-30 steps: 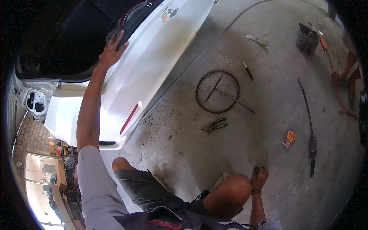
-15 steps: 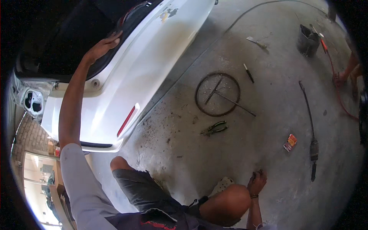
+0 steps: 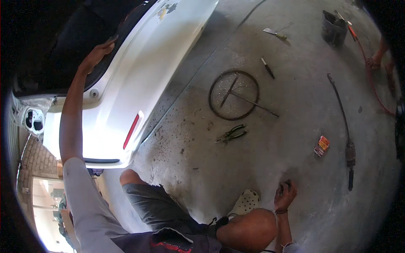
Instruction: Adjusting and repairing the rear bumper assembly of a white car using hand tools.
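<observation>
My left arm reaches up to the white car's open rear. My left hand [image 3: 96,57] lies along the inner edge of the boot opening, fingers stretched out at the black trim [image 3: 110,69]. The white rear bumper [image 3: 139,80] with its red reflector [image 3: 131,131] runs beside that arm. Low on the right, beyond my bent knee, my right hand [image 3: 285,197] is near the floor with its fingers curled. Something dark shows at its fingertips; I cannot make out what it is.
On the concrete floor lie a dark ring [image 3: 211,103], a T-handled bar [image 3: 255,103], pliers [image 3: 231,134], a marker-like stick [image 3: 268,68], a scraper [image 3: 276,34], a small orange-red packet [image 3: 322,146] and a long tool [image 3: 348,145]. A black bucket [image 3: 334,30] stands near another person's foot [image 3: 373,62].
My left hand has shifted left and slightly down along the boot edge. The view has turned a little, and my right hand has come slightly up from the floor's lower edge.
</observation>
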`<state>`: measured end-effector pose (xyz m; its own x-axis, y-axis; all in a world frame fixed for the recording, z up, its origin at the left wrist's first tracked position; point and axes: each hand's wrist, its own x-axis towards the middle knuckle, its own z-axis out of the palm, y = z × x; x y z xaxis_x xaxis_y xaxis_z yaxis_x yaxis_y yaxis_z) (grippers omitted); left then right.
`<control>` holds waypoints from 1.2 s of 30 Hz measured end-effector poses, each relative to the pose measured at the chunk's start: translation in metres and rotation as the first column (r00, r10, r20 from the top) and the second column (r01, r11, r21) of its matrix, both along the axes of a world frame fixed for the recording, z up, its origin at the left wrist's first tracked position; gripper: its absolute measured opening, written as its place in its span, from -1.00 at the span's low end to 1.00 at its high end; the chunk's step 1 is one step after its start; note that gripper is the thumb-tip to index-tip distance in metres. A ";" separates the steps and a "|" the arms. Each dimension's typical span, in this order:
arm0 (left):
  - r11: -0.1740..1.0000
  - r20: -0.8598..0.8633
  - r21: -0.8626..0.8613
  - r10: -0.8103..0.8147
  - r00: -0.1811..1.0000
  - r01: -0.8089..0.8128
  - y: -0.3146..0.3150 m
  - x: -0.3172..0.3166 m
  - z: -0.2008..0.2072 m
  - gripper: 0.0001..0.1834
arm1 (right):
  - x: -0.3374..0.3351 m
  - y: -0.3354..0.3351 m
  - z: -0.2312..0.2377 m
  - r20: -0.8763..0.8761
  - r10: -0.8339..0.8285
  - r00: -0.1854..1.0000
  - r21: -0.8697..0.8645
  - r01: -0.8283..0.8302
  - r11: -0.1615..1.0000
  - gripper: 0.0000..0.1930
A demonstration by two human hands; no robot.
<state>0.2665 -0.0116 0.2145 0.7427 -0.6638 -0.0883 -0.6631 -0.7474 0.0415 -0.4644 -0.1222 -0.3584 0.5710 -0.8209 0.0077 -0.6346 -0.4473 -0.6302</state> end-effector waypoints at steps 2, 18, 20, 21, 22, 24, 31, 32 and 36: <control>0.987 -0.028 -0.120 0.105 0.994 -0.108 0.007 -0.004 0.003 -0.46 | 0.001 -0.001 0.000 -0.003 -0.004 1.000 0.007 0.004 1.000 -0.66; 0.899 -0.140 -0.379 0.177 0.974 -0.218 0.053 -0.013 0.004 -0.53 | -0.001 -0.009 -0.010 -0.005 0.068 0.998 -0.096 -0.068 0.993 -0.65; 0.909 -0.116 -0.365 0.170 0.979 -0.201 0.054 -0.008 0.004 -0.53 | 0.001 -0.008 -0.010 -0.072 0.028 0.997 -0.068 -0.033 0.997 -0.67; 0.915 -0.103 -0.349 0.176 0.979 -0.202 0.056 -0.006 0.005 -0.53 | 0.002 -0.007 -0.009 -0.068 0.033 0.997 -0.072 -0.038 0.997 -0.68; 0.916 -0.124 -0.351 0.161 0.979 -0.195 0.057 -0.005 0.005 -0.53 | 0.003 -0.006 -0.009 -0.065 0.025 0.998 -0.077 -0.030 0.997 -0.69; 0.921 -0.159 -0.348 0.125 0.979 -0.175 0.058 -0.006 0.006 -0.53 | 0.005 -0.005 -0.006 -0.043 0.019 0.999 -0.102 -0.023 0.994 -0.70; 0.989 0.071 -0.141 0.064 0.995 -0.054 0.023 -0.014 -0.011 -0.35 | 0.009 -0.004 0.002 -0.054 -0.018 0.998 -0.039 0.016 0.999 -0.71; 1.000 0.231 -0.020 0.001 0.973 0.004 0.015 -0.012 -0.017 -0.29 | 0.009 -0.003 0.001 -0.059 -0.033 0.998 -0.014 0.032 0.999 -0.72; 0.992 0.303 0.078 -0.117 0.946 0.098 0.002 -0.001 -0.034 -0.09 | 0.008 -0.003 -0.002 -0.035 -0.046 0.998 -0.069 0.044 0.997 -0.72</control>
<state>0.2660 -0.0091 0.1803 0.6649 -0.7416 0.0892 -0.7130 -0.6658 -0.2200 -0.4566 -0.1247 -0.3603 0.5345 -0.8440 0.0442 -0.6770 -0.4589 -0.5754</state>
